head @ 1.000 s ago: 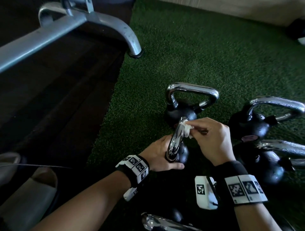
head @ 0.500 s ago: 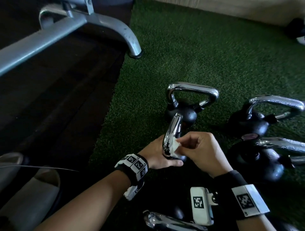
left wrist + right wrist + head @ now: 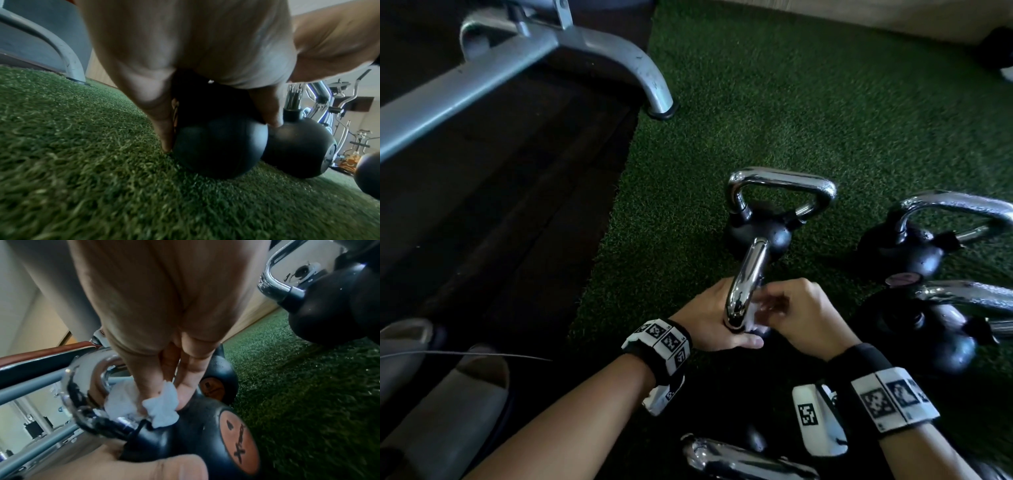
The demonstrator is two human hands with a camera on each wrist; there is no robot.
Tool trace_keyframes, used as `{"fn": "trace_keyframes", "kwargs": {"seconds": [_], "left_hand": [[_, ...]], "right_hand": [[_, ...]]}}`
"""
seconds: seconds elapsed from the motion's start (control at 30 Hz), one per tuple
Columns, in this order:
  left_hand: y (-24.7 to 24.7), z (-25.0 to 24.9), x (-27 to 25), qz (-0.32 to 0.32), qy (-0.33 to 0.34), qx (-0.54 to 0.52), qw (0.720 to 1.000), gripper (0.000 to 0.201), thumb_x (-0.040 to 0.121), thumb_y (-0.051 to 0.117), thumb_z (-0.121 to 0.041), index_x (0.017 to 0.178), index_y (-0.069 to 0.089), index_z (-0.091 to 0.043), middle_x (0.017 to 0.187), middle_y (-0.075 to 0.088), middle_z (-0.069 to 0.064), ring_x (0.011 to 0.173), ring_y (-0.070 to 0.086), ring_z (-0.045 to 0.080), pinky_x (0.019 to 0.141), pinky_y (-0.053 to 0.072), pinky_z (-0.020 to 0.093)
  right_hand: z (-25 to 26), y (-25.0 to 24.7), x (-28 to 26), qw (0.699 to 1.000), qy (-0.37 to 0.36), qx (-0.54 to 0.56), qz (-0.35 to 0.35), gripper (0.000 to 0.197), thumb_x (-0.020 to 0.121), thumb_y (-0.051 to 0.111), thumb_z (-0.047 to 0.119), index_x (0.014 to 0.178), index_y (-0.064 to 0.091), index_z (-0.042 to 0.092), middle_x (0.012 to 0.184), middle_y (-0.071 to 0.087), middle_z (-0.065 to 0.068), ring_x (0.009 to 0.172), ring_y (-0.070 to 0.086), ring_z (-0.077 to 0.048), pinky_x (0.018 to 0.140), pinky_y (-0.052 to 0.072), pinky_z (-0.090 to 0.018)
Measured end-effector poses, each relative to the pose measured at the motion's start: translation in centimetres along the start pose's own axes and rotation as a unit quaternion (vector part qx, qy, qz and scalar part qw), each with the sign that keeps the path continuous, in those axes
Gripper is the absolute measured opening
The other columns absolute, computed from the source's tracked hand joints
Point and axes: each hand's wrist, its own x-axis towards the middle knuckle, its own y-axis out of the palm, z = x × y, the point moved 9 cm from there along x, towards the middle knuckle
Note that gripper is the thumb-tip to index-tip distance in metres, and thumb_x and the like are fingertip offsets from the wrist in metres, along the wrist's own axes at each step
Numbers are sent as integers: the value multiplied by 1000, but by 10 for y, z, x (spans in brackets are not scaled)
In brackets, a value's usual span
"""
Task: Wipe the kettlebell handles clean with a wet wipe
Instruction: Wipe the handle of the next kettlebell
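A small black kettlebell [image 3: 218, 146] sits tilted on the green turf, its chrome handle [image 3: 746, 284] pointing away from me. My left hand [image 3: 719, 325] grips the ball just under the handle, thumb [image 3: 164, 123] on one side and fingers on the other. My right hand [image 3: 777, 308] pinches a crumpled white wet wipe [image 3: 162, 405] and presses it against the lower end of the handle [image 3: 82, 386], where the chrome meets the black body [image 3: 205, 434]. In the head view the wipe [image 3: 751, 318] is mostly hidden behind the handle and fingers.
Other chrome-handled kettlebells stand close by: one just beyond [image 3: 760, 236], two to the right [image 3: 904, 253] [image 3: 935, 339], and a handle near my wrists [image 3: 739, 459]. A grey bench frame [image 3: 592, 51] and dark flooring lie left. Open turf [image 3: 825, 102] stretches ahead.
My right hand has slid the wipe down the handle from its top end to its base beside my left hand. The left hand kept its grip.
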Motion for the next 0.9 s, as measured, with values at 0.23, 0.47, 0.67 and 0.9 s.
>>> {"fn": "trace_keyframes", "kwargs": {"seconds": [0.23,0.47,0.67,0.9], "left_hand": [[2,-8,-3,35,-6,68,997,93,70,88,-51,146,38,-31,146,40,-11,127,53,10,110,46,37],[8,6,0,23,-9,92,995,97,62,80,-69,142,41,-32,145,35,-18,126,55,13,106,50,42],[9,5,-2,10,15,86,996,80,62,79,-67,128,49,-33,145,36,-16,129,53,12,106,51,43],[4,-12,-4,-33,74,72,994,86,66,90,-45,138,43,-39,148,36,-18,142,34,3,112,44,33]], "right_hand": [[-12,12,3,992,34,55,105,16,81,80,3,78,79,19,78,79,0,70,68,-6,69,55,-34],[-23,18,-2,974,41,183,130,17,84,78,-5,90,81,10,88,80,-12,78,71,-13,73,56,-30],[-36,36,-7,863,121,469,142,59,66,91,0,116,63,-14,104,72,-31,82,75,-32,73,64,-35],[-46,35,1,804,136,578,30,83,38,105,16,108,63,-6,86,76,-20,69,76,-25,61,63,-30]]}}
